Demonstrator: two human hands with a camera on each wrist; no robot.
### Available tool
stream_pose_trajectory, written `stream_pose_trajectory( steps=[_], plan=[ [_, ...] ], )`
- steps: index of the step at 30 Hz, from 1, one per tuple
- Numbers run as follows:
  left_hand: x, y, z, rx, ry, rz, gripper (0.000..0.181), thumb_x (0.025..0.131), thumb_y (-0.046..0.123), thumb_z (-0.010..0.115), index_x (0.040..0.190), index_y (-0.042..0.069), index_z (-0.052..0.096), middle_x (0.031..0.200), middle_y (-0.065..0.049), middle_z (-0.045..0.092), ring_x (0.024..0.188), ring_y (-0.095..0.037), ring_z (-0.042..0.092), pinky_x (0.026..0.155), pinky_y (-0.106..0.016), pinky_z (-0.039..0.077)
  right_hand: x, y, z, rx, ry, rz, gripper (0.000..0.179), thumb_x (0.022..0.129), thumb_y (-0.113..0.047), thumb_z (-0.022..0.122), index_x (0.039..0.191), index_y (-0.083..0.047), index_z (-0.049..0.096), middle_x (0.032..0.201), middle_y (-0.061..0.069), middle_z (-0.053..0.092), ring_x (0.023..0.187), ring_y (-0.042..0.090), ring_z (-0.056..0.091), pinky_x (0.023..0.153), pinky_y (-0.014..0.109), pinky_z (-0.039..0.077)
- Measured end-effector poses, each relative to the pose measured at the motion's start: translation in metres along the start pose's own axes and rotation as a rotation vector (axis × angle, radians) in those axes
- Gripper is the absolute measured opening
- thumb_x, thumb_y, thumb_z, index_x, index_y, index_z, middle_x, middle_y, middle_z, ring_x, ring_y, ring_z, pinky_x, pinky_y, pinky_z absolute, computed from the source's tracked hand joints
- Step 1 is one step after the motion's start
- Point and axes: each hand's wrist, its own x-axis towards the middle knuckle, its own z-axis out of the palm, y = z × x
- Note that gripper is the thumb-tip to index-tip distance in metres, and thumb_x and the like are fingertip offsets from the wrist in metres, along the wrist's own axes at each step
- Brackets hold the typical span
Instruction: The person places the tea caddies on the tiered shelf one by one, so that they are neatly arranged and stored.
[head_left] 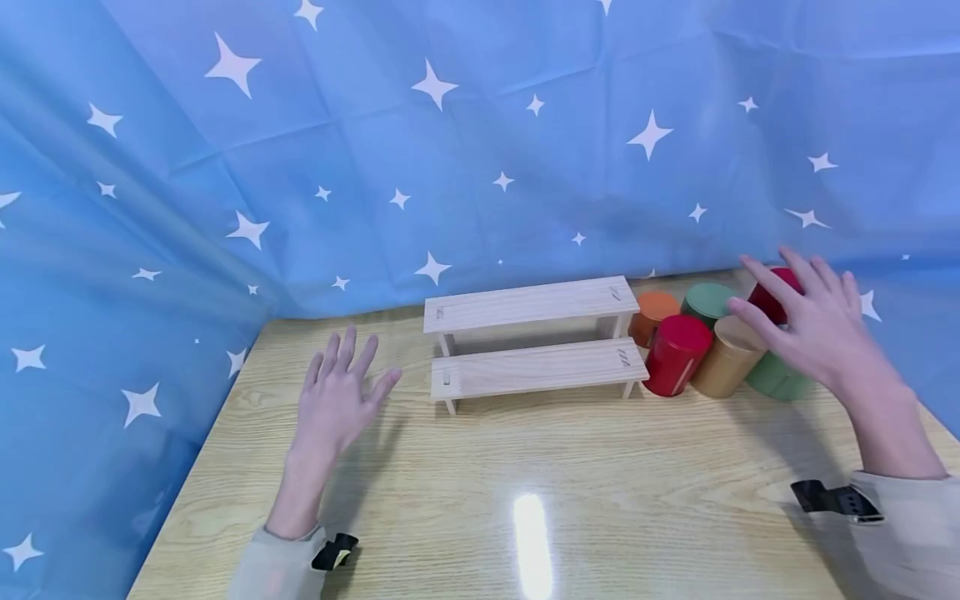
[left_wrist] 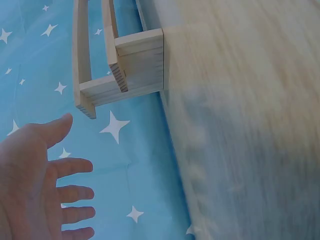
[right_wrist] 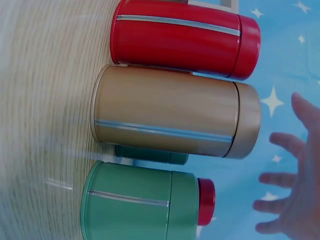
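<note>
My left hand (head_left: 335, 400) hovers over the table, left of a two-step wooden rack (head_left: 532, 367), fingers spread and nothing in them. In the left wrist view the rack's end (left_wrist: 125, 60) shows beyond my thumb. My right hand (head_left: 821, 325) is raised above the cans at the right, its fingers spread apart and holding nothing. Nearest beneath it stand a gold can (right_wrist: 170, 110) and a front green can (right_wrist: 135, 205). A red can (head_left: 678, 354) stands left of the gold one. Behind are an orange can (head_left: 654, 312), another green can (head_left: 708, 302) and a second red can (head_left: 776, 296), partly hidden by my fingers.
The light wood table (head_left: 480, 483) meets a blue star-printed cloth (head_left: 480, 167) at the back and left. The cans stand close together against the rack's right end. A bright reflection lies on the tabletop near the front.
</note>
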Motion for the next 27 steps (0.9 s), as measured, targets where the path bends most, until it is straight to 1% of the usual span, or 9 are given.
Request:
stream_pose_trajectory(
  steps=[5, 9, 12, 14, 17, 19, 22, 27],
  plan=[
    [0.001, 0.004, 0.004, -0.045, 0.024, 0.003, 0.072, 0.103, 0.059, 0.042, 0.155, 0.009, 0.04, 0.162, -0.023, 0.023, 0.149, -0.042, 0.02, 0.123, -0.061, 0.021, -0.003, 0.005, -0.002, 0.067, 0.062, -0.032, 0.064, 0.102, -0.037, 0.057, 0.158, -0.015, 0.035, 0.16, 0.031, 0.017, 0.143, 0.061, 0.008, 0.117, 0.075, -0.009],
    [0.001, 0.008, 0.008, -0.088, 0.035, 0.005, 0.073, 0.103, 0.06, 0.042, 0.153, 0.007, 0.042, 0.159, -0.027, 0.029, 0.145, -0.045, 0.03, 0.119, -0.064, 0.029, -0.006, 0.009, -0.004, 0.123, 0.1, -0.051, 0.06, 0.102, -0.03, 0.058, 0.155, -0.011, 0.039, 0.158, 0.033, 0.021, 0.144, 0.057, 0.014, 0.119, 0.072, -0.006],
    [0.002, 0.01, 0.012, -0.128, 0.039, 0.009, 0.073, 0.103, 0.06, 0.043, 0.152, 0.006, 0.044, 0.155, -0.028, 0.035, 0.139, -0.047, 0.038, 0.115, -0.067, 0.033, -0.008, 0.009, -0.006, 0.148, 0.101, -0.021, 0.06, 0.102, -0.028, 0.058, 0.156, -0.011, 0.038, 0.159, 0.031, 0.021, 0.145, 0.056, 0.014, 0.119, 0.074, -0.002],
    [0.003, 0.013, 0.014, -0.168, 0.037, 0.008, 0.073, 0.103, 0.06, 0.044, 0.151, 0.006, 0.045, 0.152, -0.027, 0.04, 0.137, -0.048, 0.041, 0.112, -0.068, 0.036, -0.01, 0.009, -0.007, 0.158, 0.097, 0.01, 0.062, 0.102, -0.028, 0.058, 0.157, -0.012, 0.036, 0.161, 0.029, 0.02, 0.145, 0.056, 0.014, 0.117, 0.076, -0.002],
    [0.003, 0.019, 0.017, -0.232, 0.02, 0.009, 0.072, 0.103, 0.059, 0.045, 0.15, 0.005, 0.046, 0.149, -0.025, 0.046, 0.134, -0.047, 0.045, 0.11, -0.068, 0.039, -0.013, 0.01, -0.009, 0.161, 0.089, 0.054, 0.064, 0.102, -0.03, 0.059, 0.159, -0.014, 0.033, 0.162, 0.027, 0.018, 0.146, 0.055, 0.013, 0.115, 0.079, -0.001],
    [0.003, 0.023, 0.019, -0.272, 0.003, 0.007, 0.072, 0.103, 0.059, 0.044, 0.151, 0.006, 0.045, 0.148, -0.024, 0.047, 0.133, -0.046, 0.046, 0.109, -0.067, 0.041, -0.015, 0.012, -0.009, 0.163, 0.089, 0.068, 0.065, 0.101, -0.029, 0.059, 0.159, -0.014, 0.033, 0.162, 0.027, 0.019, 0.146, 0.054, 0.014, 0.116, 0.078, 0.0],
    [0.003, 0.027, 0.023, -0.318, -0.019, 0.002, 0.073, 0.103, 0.059, 0.043, 0.152, 0.005, 0.043, 0.147, -0.025, 0.047, 0.133, -0.047, 0.046, 0.109, -0.067, 0.041, -0.017, 0.015, -0.011, 0.167, 0.078, 0.089, 0.066, 0.101, -0.03, 0.059, 0.159, -0.016, 0.032, 0.162, 0.027, 0.019, 0.146, 0.052, 0.014, 0.116, 0.078, 0.004],
    [0.005, 0.031, 0.029, -0.361, -0.038, -0.011, 0.075, 0.103, 0.06, 0.043, 0.153, 0.003, 0.04, 0.146, -0.029, 0.046, 0.135, -0.048, 0.044, 0.111, -0.067, 0.039, -0.021, 0.021, -0.011, 0.167, 0.057, 0.125, 0.068, 0.101, -0.031, 0.059, 0.16, -0.018, 0.03, 0.162, 0.026, 0.02, 0.147, 0.05, 0.014, 0.116, 0.078, 0.008]
  ],
)
